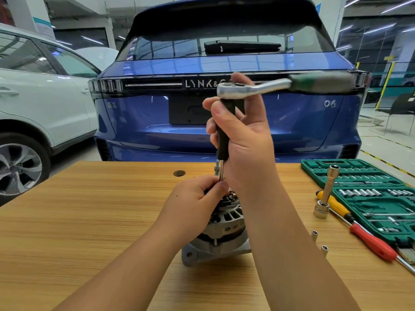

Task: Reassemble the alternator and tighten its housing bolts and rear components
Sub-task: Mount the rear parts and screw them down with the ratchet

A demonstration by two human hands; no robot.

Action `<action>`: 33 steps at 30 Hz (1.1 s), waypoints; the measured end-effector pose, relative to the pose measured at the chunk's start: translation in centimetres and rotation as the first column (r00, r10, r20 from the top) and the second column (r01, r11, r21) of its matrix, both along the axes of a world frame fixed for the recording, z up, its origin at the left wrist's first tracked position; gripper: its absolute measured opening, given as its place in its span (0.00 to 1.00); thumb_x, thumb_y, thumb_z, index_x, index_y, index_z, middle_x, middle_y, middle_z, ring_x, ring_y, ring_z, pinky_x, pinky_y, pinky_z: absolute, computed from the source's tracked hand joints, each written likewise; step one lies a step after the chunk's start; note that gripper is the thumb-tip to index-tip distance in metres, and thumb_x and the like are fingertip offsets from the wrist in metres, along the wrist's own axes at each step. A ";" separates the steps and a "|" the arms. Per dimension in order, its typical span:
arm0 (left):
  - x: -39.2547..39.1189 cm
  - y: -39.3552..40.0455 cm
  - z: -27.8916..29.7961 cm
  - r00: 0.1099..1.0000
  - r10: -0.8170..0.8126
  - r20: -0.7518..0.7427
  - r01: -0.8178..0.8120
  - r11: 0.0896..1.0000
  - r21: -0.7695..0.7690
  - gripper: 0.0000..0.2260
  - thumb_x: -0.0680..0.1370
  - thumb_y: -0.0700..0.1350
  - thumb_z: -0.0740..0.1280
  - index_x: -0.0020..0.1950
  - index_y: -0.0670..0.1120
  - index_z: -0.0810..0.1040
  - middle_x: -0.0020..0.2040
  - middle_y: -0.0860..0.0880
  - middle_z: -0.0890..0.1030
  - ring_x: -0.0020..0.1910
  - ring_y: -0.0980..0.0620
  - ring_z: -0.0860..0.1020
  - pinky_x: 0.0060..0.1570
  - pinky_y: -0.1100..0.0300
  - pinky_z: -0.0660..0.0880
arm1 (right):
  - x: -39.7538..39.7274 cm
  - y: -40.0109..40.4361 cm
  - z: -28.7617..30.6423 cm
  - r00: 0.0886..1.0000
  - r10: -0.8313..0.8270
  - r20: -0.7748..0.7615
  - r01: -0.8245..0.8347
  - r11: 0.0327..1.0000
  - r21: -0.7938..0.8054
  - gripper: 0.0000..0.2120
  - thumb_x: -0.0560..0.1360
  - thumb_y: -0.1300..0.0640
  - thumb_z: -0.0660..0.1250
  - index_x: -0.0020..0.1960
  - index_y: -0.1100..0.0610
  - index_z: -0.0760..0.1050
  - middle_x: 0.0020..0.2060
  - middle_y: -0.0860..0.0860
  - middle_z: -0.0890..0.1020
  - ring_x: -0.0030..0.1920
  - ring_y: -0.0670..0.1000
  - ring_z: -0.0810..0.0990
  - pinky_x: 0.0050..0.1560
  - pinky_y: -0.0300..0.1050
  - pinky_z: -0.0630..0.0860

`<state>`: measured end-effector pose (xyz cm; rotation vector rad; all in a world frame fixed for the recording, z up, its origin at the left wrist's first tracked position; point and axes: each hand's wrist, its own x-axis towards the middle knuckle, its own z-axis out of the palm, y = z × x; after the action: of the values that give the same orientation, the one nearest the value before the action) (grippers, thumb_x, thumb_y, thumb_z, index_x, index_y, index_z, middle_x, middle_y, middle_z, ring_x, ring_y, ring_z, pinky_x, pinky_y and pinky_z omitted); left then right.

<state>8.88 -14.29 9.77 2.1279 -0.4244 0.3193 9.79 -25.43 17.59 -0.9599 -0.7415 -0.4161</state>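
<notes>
The silver alternator (221, 230) stands on the wooden table (89, 221), rear end up, partly hidden by my arms. A ratchet (253, 87) with a green handle sits on top of a black-handled extension driver (223, 131) that runs straight down to the alternator's rear. My right hand (244, 140) grips the black handle just under the ratchet head. Lower down, my left hand (197, 198) pinches the thin metal shaft where it meets the alternator. The bolt under the tool is hidden by my fingers.
A green socket set case (370, 198) lies open at the right. Beside it stand a long socket extension (326, 194), a yellow-handled screwdriver (336, 206) and a red-handled screwdriver (372, 243). Two loose sockets (318, 240) stand near my right forearm. A blue car (224, 122) is parked behind the table.
</notes>
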 end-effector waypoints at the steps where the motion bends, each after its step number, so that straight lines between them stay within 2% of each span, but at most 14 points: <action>1: 0.0 0.0 0.0 1.000 0.000 0.000 0.000 1.000 0.004 0.09 0.83 0.58 0.61 0.52 0.65 0.81 0.44 0.66 0.82 0.46 0.67 0.78 0.41 0.63 0.71 | -0.2 0.0 0.0 0.999 -0.037 0.025 0.037 0.999 0.003 0.16 0.80 0.63 0.66 0.63 0.46 0.75 0.44 0.55 0.80 0.37 0.48 0.74 0.39 0.40 0.73; 6: -0.1 0.0 0.1 1.000 -0.014 -0.009 0.014 1.000 0.001 0.12 0.83 0.59 0.60 0.55 0.61 0.83 0.43 0.64 0.83 0.45 0.64 0.78 0.41 0.61 0.73 | -1.5 0.0 0.6 0.992 -0.119 0.049 0.123 0.989 -0.082 0.16 0.79 0.65 0.63 0.63 0.49 0.71 0.39 0.53 0.76 0.35 0.53 0.70 0.39 0.46 0.69; 8: -0.1 0.1 0.1 1.000 -0.023 -0.007 0.023 1.000 0.002 0.12 0.82 0.59 0.60 0.53 0.61 0.83 0.42 0.61 0.83 0.44 0.61 0.79 0.42 0.57 0.76 | -1.7 -0.3 2.3 0.990 -0.085 -0.111 0.069 0.988 -0.139 0.10 0.83 0.65 0.58 0.63 0.59 0.73 0.35 0.55 0.75 0.29 0.52 0.73 0.34 0.43 0.71; 10: -0.1 0.1 0.1 1.000 -0.021 -0.005 0.021 1.000 0.007 0.11 0.82 0.58 0.60 0.53 0.61 0.83 0.42 0.61 0.83 0.44 0.61 0.79 0.43 0.56 0.77 | -1.5 -1.0 3.4 0.958 -0.078 -0.275 0.024 0.981 -0.193 0.13 0.85 0.60 0.55 0.58 0.69 0.72 0.31 0.56 0.72 0.23 0.46 0.74 0.27 0.35 0.72; 12: 0.0 0.1 0.1 1.000 -0.018 -0.007 0.018 1.000 0.010 0.11 0.83 0.58 0.61 0.53 0.61 0.83 0.43 0.63 0.83 0.45 0.63 0.78 0.41 0.59 0.74 | -1.7 -0.9 3.4 0.959 -0.075 -0.273 0.029 0.985 -0.170 0.15 0.85 0.56 0.56 0.58 0.70 0.70 0.33 0.56 0.71 0.26 0.45 0.74 0.27 0.32 0.70; 14: 0.0 0.1 0.0 1.000 -0.021 -0.001 0.021 1.000 0.014 0.10 0.83 0.57 0.61 0.53 0.62 0.83 0.43 0.64 0.83 0.45 0.64 0.78 0.41 0.60 0.73 | -2.3 -0.1 2.3 0.977 -0.028 -0.209 0.024 0.999 -0.022 0.20 0.78 0.50 0.62 0.61 0.65 0.71 0.37 0.56 0.73 0.30 0.47 0.72 0.32 0.36 0.68; 16: 0.0 0.2 0.0 0.999 -0.034 0.017 0.033 0.999 0.030 0.10 0.83 0.57 0.61 0.51 0.64 0.82 0.43 0.64 0.83 0.45 0.63 0.79 0.42 0.57 0.76 | -2.2 0.1 1.2 0.984 -0.060 -0.170 0.079 0.991 0.106 0.21 0.73 0.49 0.68 0.58 0.62 0.72 0.36 0.52 0.73 0.31 0.48 0.67 0.32 0.39 0.65; 19: 0.1 0.1 0.0 0.999 -0.032 0.020 0.031 0.998 0.056 0.09 0.83 0.59 0.61 0.50 0.66 0.81 0.44 0.64 0.83 0.46 0.64 0.79 0.43 0.55 0.78 | -0.8 -0.6 0.8 0.964 -0.205 -0.172 0.226 0.967 0.114 0.08 0.78 0.55 0.71 0.48 0.59 0.76 0.31 0.48 0.70 0.29 0.48 0.62 0.27 0.37 0.62; 21: 0.2 0.2 0.1 1.000 -0.018 0.010 0.018 0.998 0.054 0.09 0.83 0.59 0.61 0.53 0.66 0.81 0.46 0.67 0.82 0.48 0.67 0.77 0.45 0.58 0.76 | -0.1 -1.0 0.7 0.968 -0.157 -0.196 0.175 0.982 0.076 0.05 0.79 0.55 0.69 0.46 0.55 0.76 0.33 0.48 0.73 0.29 0.47 0.66 0.29 0.38 0.65; 22: 0.3 0.2 0.0 1.000 -0.009 0.005 0.009 0.999 0.050 0.09 0.82 0.60 0.61 0.54 0.65 0.82 0.46 0.68 0.82 0.48 0.68 0.77 0.45 0.59 0.75 | 0.0 -1.1 0.7 0.979 -0.098 -0.180 0.111 0.992 0.063 0.02 0.79 0.56 0.68 0.49 0.54 0.76 0.36 0.49 0.75 0.30 0.47 0.69 0.31 0.38 0.67; 24: 0.3 0.1 0.0 1.000 0.000 -0.007 0.000 0.999 0.038 0.11 0.82 0.60 0.61 0.57 0.62 0.82 0.47 0.68 0.82 0.48 0.68 0.77 0.44 0.60 0.74 | 0.0 -0.8 0.3 0.995 -0.004 -0.096 0.009 0.998 0.056 0.10 0.80 0.62 0.65 0.58 0.51 0.75 0.41 0.53 0.74 0.33 0.48 0.71 0.35 0.39 0.71; 26: 0.3 0.1 -0.1 1.000 -0.003 -0.012 0.004 1.000 0.030 0.11 0.82 0.60 0.61 0.57 0.61 0.82 0.46 0.68 0.82 0.47 0.68 0.77 0.44 0.61 0.74 | 0.1 -0.5 -0.1 1.000 -0.009 0.016 0.008 0.999 0.031 0.16 0.81 0.65 0.63 0.64 0.48 0.74 0.43 0.55 0.73 0.34 0.49 0.70 0.37 0.39 0.71; 31: 0.0 -0.1 0.0 1.000 -0.004 -0.012 0.004 1.000 0.014 0.10 0.83 0.59 0.61 0.55 0.62 0.81 0.45 0.66 0.82 0.46 0.67 0.78 0.46 0.58 0.77 | 0.1 0.1 -0.1 0.991 -0.105 0.078 0.110 0.992 -0.058 0.18 0.79 0.60 0.66 0.66 0.46 0.72 0.41 0.50 0.76 0.35 0.49 0.70 0.39 0.41 0.70; 33: -0.1 -0.2 0.1 1.000 -0.016 -0.003 0.016 1.000 0.011 0.10 0.83 0.58 0.61 0.55 0.61 0.82 0.44 0.64 0.82 0.46 0.64 0.78 0.48 0.54 0.79 | 0.1 0.1 -0.2 0.997 -0.051 0.062 0.052 0.998 -0.024 0.18 0.77 0.57 0.65 0.66 0.47 0.72 0.41 0.51 0.78 0.34 0.50 0.70 0.38 0.42 0.69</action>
<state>8.76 -14.49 9.92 2.1340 -0.4419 0.3049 9.89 -25.31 17.34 -0.9953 -0.7805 -0.4840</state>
